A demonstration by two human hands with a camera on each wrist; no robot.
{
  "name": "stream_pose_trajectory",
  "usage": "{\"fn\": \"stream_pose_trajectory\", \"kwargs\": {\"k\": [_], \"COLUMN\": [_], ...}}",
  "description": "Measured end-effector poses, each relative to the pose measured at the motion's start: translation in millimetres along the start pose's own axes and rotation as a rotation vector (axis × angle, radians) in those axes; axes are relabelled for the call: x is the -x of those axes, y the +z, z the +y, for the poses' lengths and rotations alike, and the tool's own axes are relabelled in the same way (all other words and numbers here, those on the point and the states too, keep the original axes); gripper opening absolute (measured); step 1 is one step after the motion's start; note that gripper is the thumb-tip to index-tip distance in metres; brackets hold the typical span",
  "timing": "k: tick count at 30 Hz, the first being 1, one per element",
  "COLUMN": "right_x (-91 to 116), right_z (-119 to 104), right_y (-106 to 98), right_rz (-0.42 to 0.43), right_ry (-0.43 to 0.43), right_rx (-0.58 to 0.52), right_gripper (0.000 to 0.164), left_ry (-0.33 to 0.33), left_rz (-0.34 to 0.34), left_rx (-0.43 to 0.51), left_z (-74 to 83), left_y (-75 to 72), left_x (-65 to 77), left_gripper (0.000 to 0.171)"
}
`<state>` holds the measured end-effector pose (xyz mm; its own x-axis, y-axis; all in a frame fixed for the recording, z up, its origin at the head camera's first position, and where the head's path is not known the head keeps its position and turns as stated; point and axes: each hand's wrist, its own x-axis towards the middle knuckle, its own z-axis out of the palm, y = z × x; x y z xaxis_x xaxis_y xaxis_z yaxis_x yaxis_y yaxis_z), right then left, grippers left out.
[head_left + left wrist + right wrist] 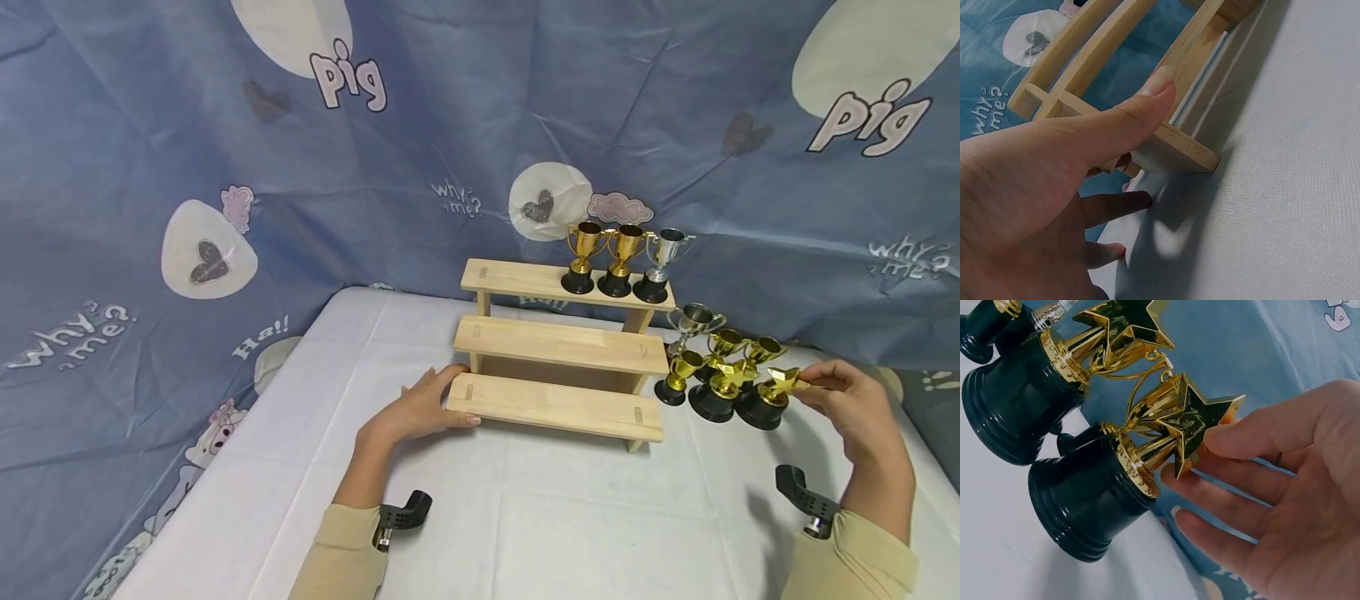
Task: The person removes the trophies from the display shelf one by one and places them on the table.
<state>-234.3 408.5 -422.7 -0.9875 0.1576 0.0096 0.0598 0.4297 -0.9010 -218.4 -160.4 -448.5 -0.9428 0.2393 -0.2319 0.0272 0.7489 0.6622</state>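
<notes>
My left hand (pixel 422 407) grips the left end of the lowest step of a three-tier wooden display shelf (pixel 555 404). In the left wrist view the thumb (pixel 1141 103) lies along the step's end, while the other fingers reach down beside it. My right hand (pixel 855 408) pinches the star of a gold star trophy (pixel 1094 503) with a black base, thumb in front and fingers behind. This trophy stands at the right end of a cluster. Just left of it is another star trophy (pixel 1025 397), with gold cup trophies (pixel 723 342) and a silver cup trophy (pixel 692 323) behind.
On the shelf's top tier, towards the right, stand two gold cup trophies (pixel 621 250) and a silver one (pixel 660 262). The shelf rests on a white-covered table (pixel 570 517). A blue printed cloth (pixel 420 150) hangs close behind it.
</notes>
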Motion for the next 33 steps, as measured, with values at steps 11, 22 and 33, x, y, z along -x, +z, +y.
{"fn": "stream_pose_trajectory", "kwargs": {"k": [11,22,33], "right_x": [-1,2,2], "right_z": [-2,-5,-11], "right_y": [1,1,3], "right_rz": [0.022,0.075,0.176], "right_ry": [-0.025,-0.038,-0.071], "right_rx": [0.109,0.184,0.103], "right_gripper": [0.016,0.018,0.026], "left_ry": [0.007,0.007,0.010], "left_rz": [0.009,0.013,0.011], "left_rx": [0.006,0.003,0.007], "left_z": [-1.4,-4.9,-3.1], "left_y": [1.5,3.2,2.7], "left_x": [0.8,-0.2,-0.4], "left_gripper": [0.091,0.091,0.091]}}
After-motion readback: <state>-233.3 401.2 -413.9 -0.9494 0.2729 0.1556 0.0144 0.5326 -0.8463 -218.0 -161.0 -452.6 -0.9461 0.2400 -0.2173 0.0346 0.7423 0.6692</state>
